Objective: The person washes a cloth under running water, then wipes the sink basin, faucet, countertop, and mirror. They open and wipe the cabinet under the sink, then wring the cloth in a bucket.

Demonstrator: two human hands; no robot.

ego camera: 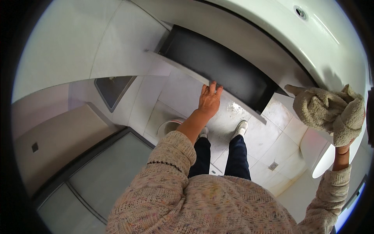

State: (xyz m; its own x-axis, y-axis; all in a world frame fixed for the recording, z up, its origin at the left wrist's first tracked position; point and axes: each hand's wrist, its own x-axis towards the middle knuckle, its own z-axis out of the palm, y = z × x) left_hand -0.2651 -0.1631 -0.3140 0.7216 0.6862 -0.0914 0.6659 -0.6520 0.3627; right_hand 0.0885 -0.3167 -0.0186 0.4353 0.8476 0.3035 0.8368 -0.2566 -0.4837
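Observation:
A drawer [216, 65] with a dark interior is pulled out from under the white washbasin [280, 32]. My left hand [209, 101] has its fingers hooked over the top edge of the pale drawer front [187, 71], near its middle. Off to the right, a beige terry cloth [317, 108] is bunched in my right hand [344, 147], beside the basin's front edge. The cloth covers most of that hand, so its fingers are largely hidden.
A round bin [169, 127] stands on the tiled floor left of my feet. On the right are a white toilet-like fixture [317, 152] and a floor drain [273, 166]. A dark-framed glass panel [108, 163] is at lower left. The floor looks wet below the drawer.

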